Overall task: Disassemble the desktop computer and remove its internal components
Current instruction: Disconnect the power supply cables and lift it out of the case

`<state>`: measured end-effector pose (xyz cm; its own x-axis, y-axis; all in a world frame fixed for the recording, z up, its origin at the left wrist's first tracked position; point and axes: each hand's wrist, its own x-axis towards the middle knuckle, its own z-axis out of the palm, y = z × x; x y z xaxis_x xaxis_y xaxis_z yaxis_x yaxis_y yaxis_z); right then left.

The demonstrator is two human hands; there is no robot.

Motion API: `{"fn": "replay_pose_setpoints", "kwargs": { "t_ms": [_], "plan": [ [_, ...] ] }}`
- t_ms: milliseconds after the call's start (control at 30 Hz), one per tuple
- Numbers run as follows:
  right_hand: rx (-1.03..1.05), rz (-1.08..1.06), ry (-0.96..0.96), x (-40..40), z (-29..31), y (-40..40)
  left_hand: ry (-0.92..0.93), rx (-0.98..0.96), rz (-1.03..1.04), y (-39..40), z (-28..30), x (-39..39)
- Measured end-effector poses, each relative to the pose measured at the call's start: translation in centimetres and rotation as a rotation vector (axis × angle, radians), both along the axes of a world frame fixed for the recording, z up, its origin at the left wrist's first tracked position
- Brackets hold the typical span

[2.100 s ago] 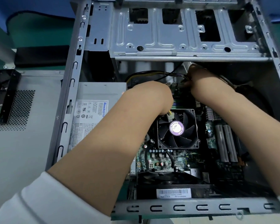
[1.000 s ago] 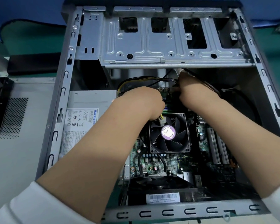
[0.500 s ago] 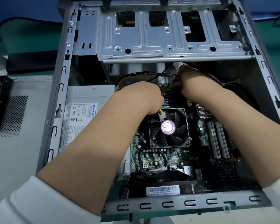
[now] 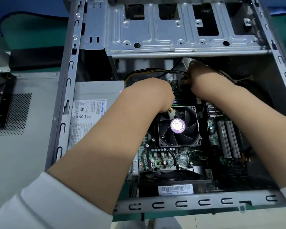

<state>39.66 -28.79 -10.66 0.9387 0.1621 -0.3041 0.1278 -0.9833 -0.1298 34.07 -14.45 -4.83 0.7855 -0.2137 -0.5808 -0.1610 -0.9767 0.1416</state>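
Yellow-black cables [image 4: 157,71] were gripped by the right hand [image 4: 203,76] inside the case [image 4: 64,96]; a white connector [image 4: 171,113] was held in the curled left hand [image 4: 155,95].

Both bare forearms reach forward and converge, white sleeves pushed back past the wrists. Left hand [image 4: 153,95]: back of hand facing up, fingers curled under and hidden from view; grip not readable. Right hand [image 4: 200,75]: extended farther forward than left, knuckles up, fingers curled downward, tips hidden. The two hands lie near each other, not touching.
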Motion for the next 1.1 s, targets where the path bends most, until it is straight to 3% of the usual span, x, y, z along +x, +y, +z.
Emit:
{"fn": "replay_pose_setpoints", "kwargs": {
  "t_ms": [300,400,867,1100],
  "plan": [
    [0.103,-0.052,0.058,-0.2,0.0,0.2,0.019,-0.021,0.039,0.1,0.1,0.1],
    [0.142,-0.119,-0.009,-0.8,-0.6,0.4,0.032,-0.023,0.041,0.2,0.0,0.2],
    [0.193,-0.046,0.005,-0.8,0.5,0.7,0.008,-0.024,0.020,0.4,-0.1,-0.1],
    [0.066,0.057,-0.078,-1.4,0.8,0.5,0.028,-0.008,0.020,0.1,0.0,0.1]
  ]
}}
